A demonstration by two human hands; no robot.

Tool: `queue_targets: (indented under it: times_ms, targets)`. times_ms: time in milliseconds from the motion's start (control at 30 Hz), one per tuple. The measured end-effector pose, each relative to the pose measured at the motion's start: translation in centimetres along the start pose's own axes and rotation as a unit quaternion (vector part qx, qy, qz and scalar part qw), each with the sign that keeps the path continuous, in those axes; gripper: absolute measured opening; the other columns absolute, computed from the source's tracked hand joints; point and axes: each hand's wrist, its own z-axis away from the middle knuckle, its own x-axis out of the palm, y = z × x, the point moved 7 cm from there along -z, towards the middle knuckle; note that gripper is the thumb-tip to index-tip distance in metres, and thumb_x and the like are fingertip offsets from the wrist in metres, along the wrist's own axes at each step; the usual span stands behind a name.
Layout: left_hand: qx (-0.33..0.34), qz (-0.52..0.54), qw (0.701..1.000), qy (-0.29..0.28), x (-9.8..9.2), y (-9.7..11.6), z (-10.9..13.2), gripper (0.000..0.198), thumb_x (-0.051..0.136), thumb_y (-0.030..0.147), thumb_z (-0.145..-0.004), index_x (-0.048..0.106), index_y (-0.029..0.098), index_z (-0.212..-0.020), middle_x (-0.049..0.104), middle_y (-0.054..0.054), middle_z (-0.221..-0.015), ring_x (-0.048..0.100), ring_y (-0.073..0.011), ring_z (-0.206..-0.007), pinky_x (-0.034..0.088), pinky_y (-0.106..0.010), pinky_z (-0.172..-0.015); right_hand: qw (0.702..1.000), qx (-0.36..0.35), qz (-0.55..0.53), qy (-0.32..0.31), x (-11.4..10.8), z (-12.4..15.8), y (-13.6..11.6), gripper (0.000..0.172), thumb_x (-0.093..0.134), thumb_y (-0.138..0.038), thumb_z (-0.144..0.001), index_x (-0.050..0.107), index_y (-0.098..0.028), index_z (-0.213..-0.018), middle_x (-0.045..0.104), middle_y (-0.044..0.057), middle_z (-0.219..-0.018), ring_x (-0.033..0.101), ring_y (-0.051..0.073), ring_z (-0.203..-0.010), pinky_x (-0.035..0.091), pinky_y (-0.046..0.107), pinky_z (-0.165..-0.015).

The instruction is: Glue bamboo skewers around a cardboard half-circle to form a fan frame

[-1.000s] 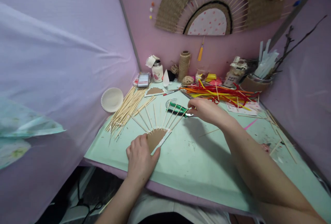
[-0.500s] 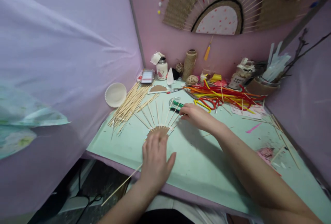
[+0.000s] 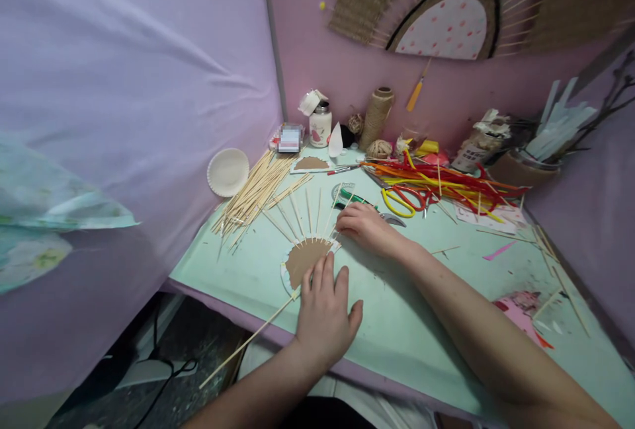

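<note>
The left hand (image 3: 327, 307) lies palm down over the near right part of a brown cardboard half-round (image 3: 303, 260), its fingers slightly spread and its thumb held apart. The half-round rests near the near edge of the green desk (image 3: 397, 330), with thin sticks (image 3: 310, 211) fanning out from its white-edged rim toward the far side. A longer stick (image 3: 248, 348) slants from its near left corner out past the desk edge. The right hand (image 3: 370, 227) is just to the right of the fan, fingers curled down over its rightmost sticks; whether they pinch one, I cannot tell. Just beyond it lie green-handled cutters (image 3: 353, 196). To the left are a heap of loose sticks (image 3: 253, 201) and a pale fluted dish (image 3: 227, 172). Along the far side, a small box (image 3: 290, 139) carries a label (blurred into squares, so unreadable) beside a white jar (image 3: 320, 128) with a reddish print. At the far right, beyond red, orange and yellow strips (image 3: 441, 178), a tilted jar (image 3: 473, 148) bears dark lettering too small to read.
</note>
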Motion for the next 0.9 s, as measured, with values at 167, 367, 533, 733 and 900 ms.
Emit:
queue_targets:
  times_ms: [167, 367, 533, 733, 900]
  targets:
    - [-0.005, -0.007, 1.0, 0.001, -0.1, 0.0, 0.0, 0.048, 0.061, 0.04, -0.087, 0.059, 0.015, -0.127, 0.05, -0.02, -0.147, 0.047, -0.0342, -0.134, 0.039, -0.051, -0.105, 1.0, -0.005, 0.004, -0.011, 0.4, 0.0, -0.2, 0.013, 0.061, -0.016, -0.09, 0.073, -0.021, -0.088, 0.073, 0.005, -0.1, 0.056, 0.022, -0.102, 0.029, 0.036, -0.089]
    - [-0.005, -0.007, 1.0, -0.007, 0.0, 0.0, 0.0, 0.048, 0.061, 0.041, -0.086, 0.059, 0.015, -0.127, 0.049, -0.02, -0.148, 0.045, -0.0341, -0.135, 0.038, -0.051, -0.106, 1.0, -0.007, 0.004, -0.012, 0.7, 0.0, 0.0, 0.012, 0.062, -0.017, -0.09, 0.073, -0.021, -0.085, 0.073, 0.005, -0.095, 0.055, 0.022, -0.099, 0.029, 0.036, -0.088]
    - [-0.006, -0.001, 1.0, -0.012, 0.1, 0.0, -0.1, 0.047, 0.061, 0.042, -0.087, 0.06, 0.015, -0.125, 0.048, -0.021, -0.148, 0.044, -0.0339, -0.136, 0.037, -0.051, -0.106, 1.0, -0.017, 0.003, -0.002, 0.2, 0.2, -0.4, 0.014, 0.059, -0.019, -0.093, 0.073, -0.022, -0.09, 0.072, 0.005, -0.098, 0.055, 0.022, -0.098, 0.03, 0.036, -0.087]
    - [-0.007, 0.001, 1.0, -0.016, 0.2, -0.1, 0.0, 0.046, 0.061, 0.043, -0.087, 0.06, 0.016, -0.124, 0.049, -0.021, -0.147, 0.044, -0.034, -0.136, 0.038, -0.051, -0.106, 0.999, -0.01, 0.031, -0.011, 0.1, 0.2, -0.7, 0.015, 0.057, -0.018, -0.094, 0.072, -0.021, -0.092, 0.072, 0.005, -0.1, 0.055, 0.023, -0.101, 0.032, 0.037, -0.087]
    - [-0.01, -0.001, 1.0, -0.018, 0.1, -0.1, -0.1, 0.046, 0.06, 0.044, -0.087, 0.061, 0.017, -0.124, 0.049, -0.02, -0.148, 0.045, -0.0338, -0.135, 0.037, -0.052, -0.106, 0.993, 0.062, 0.09, -0.034, -0.6, 0.1, -0.3, 0.014, 0.057, -0.017, -0.093, 0.071, -0.019, -0.094, 0.07, 0.008, -0.101, 0.06, 0.023, -0.096, 0.035, 0.033, -0.077]
